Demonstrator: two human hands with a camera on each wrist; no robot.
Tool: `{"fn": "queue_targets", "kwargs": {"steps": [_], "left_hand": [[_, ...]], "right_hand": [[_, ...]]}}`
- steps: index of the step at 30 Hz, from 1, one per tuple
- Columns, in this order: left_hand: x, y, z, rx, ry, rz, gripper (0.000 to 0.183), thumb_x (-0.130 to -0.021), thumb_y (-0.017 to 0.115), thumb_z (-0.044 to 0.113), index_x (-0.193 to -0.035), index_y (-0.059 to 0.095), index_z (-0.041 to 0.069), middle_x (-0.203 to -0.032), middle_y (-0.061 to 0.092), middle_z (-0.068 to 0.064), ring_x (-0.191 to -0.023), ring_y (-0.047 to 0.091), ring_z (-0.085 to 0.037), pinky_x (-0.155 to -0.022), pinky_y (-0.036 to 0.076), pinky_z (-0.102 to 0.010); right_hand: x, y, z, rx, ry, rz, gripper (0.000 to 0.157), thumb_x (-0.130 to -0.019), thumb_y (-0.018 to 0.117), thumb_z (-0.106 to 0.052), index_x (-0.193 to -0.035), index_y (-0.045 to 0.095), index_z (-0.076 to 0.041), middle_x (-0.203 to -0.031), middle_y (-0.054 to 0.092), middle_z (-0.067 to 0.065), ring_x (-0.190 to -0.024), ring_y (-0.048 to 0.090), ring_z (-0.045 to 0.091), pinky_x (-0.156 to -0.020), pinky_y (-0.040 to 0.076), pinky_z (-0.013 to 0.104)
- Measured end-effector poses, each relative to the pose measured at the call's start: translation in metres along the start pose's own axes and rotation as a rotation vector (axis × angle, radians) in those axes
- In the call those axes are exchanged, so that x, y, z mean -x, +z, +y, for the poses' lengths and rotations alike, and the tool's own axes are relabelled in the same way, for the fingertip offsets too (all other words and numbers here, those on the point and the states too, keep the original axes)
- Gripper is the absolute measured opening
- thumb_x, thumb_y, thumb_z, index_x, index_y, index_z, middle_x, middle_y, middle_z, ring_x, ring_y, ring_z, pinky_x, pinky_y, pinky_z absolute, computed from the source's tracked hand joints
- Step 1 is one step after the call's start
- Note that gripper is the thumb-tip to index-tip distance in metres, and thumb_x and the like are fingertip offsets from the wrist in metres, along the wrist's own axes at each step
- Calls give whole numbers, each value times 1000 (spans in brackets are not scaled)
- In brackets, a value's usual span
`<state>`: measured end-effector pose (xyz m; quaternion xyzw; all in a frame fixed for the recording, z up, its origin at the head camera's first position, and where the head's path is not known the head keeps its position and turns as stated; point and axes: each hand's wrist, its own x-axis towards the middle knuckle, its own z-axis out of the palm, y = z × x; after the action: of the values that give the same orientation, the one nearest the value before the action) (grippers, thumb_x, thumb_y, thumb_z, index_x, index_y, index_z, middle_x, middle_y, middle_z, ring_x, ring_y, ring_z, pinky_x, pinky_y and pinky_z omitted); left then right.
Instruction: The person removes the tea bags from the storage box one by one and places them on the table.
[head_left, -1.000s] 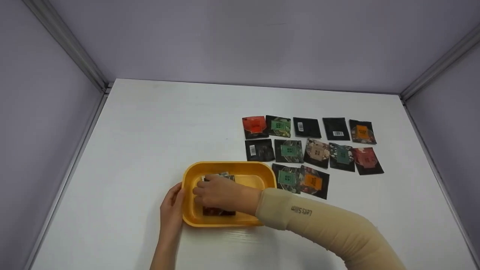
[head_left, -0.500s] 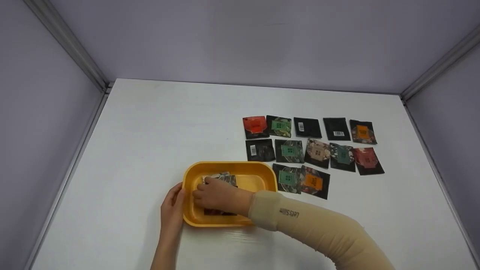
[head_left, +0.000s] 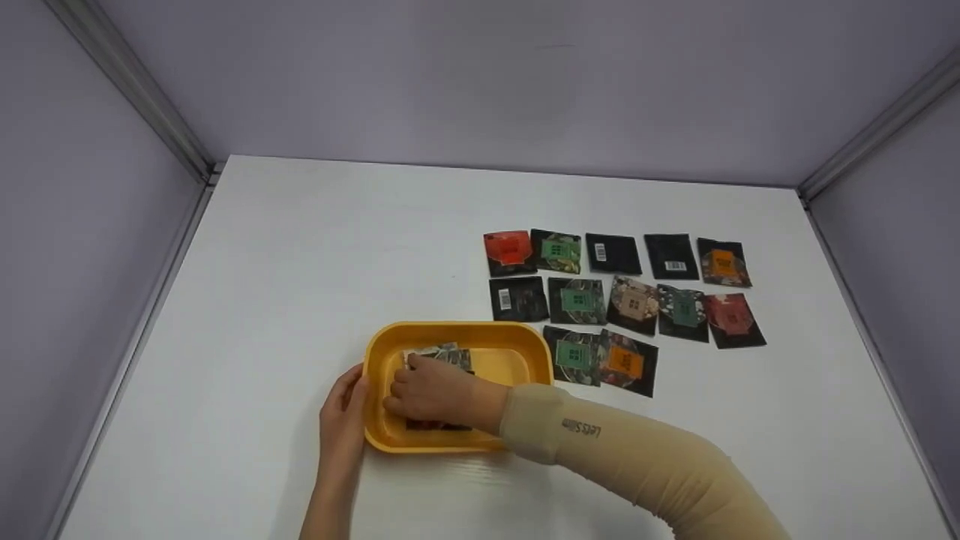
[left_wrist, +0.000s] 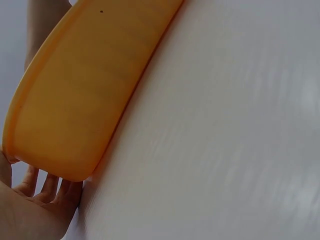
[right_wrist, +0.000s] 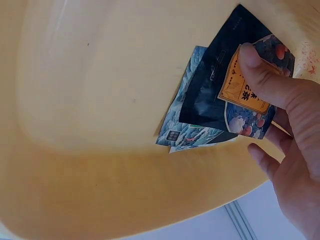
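Note:
A yellow plastic tray [head_left: 457, 327] stands near the front of the table. My left hand [head_left: 345, 412] holds its left end, thumb at the rim and fingers [left_wrist: 47, 187] against the outer wall. Inside the tray, my right hand [head_left: 439, 390] pinches a black tea packet [right_wrist: 205, 97] with an orange label, the thumb lying over its face. Behind it show blue patterned packets [right_wrist: 175, 117], partly covered. In the head view the right hand hides most of these packets; a patterned edge [head_left: 442, 351] and a dark lower edge [head_left: 427, 425] stay visible.
Several flat packets lie in rough rows right of and behind the tray, including a red-topped one [head_left: 510, 251], a barcoded black one [head_left: 671, 255] and an orange-labelled one [head_left: 626, 364] close to the tray's right side. Pale walls [head_left: 495, 90] enclose the white table [head_left: 315, 240].
The right wrist and sleeve have shifted left, mostly in the first half second. A bit more of the patterned packet shows above the right hand. The left hand and tray stay put.

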<state>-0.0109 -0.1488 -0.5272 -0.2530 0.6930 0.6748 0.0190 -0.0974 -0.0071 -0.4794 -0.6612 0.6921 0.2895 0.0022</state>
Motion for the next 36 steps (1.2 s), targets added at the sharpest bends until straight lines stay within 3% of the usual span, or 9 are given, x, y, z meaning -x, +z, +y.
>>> {"fn": "queue_targets", "kwargs": {"steps": [6, 12, 17, 23, 28, 32, 36], "left_hand": [[0, 0, -1, 16, -1, 9, 57, -104, 48, 43, -147, 44, 6, -150, 44, -12, -135, 42, -25, -113, 34, -40], [-2, -1, -2, 2, 2, 4, 55, -104, 48, 45, -145, 46, 8, -148, 46, -8, -130, 46, -20, -101, 41, -20], [-1, -2, -1, 14, 13, 3, 56, -104, 48, 43, -146, 45, 6, -148, 46, -10, -132, 44, -23, -107, 39, -29], [0, -1, -1, 43, 6, 3, 53, -105, 48, 39, -145, 45, 5, -147, 45, -11, -134, 42, -23, -112, 35, -40], [-1, 0, 0, 31, -27, 2, 52, -105, 47, 40, -146, 45, 7, -148, 45, -10, -134, 43, -23, -112, 36, -40], [-2, 1, 0, 13, -33, 8, 53, -105, 46, 41, -146, 44, 8, -149, 45, -9, -133, 44, -23, -111, 38, -38], [-2, 2, 0, 1, -40, 8, 52, -105, 45, 42, -147, 45, 10, -148, 45, -8, -130, 46, -22, -109, 40, -35]], "right_hand": [[2, -7, -2, 7, 31, -9, 18, -106, 48, -32, -120, 54, -23, -113, 66, -7, -99, 55, 11, -93, 43, 27], [14, -27, 3, 13, 124, -41, 17, -104, 53, -30, -118, 60, -23, -111, 69, -7, -98, 59, 12, -91, 46, 27], [29, -46, 7, -19, 218, -33, 19, -101, 59, -29, -115, 69, -22, -103, 70, -7, -91, 60, 12, -86, 45, 28], [50, -53, 11, -68, 322, 90, 7, -94, 69, -21, -99, 73, -19, -83, 69, -7, -76, 58, 13, -76, 46, 26], [74, -50, 15, -171, 361, 167, 11, -89, 75, -19, -100, 74, -18, -85, 71, -6, -77, 60, 12, -67, 45, 24], [93, -36, 16, -230, 381, 308, 13, -91, 73, -16, -104, 71, -16, -86, 71, -4, -75, 59, 13, -64, 44, 24], [108, -18, 12, -288, 409, 482, 5, -94, 67, -11, -99, 68, -13, -81, 69, -2, -69, 54, 15, -63, 45, 26]]}}
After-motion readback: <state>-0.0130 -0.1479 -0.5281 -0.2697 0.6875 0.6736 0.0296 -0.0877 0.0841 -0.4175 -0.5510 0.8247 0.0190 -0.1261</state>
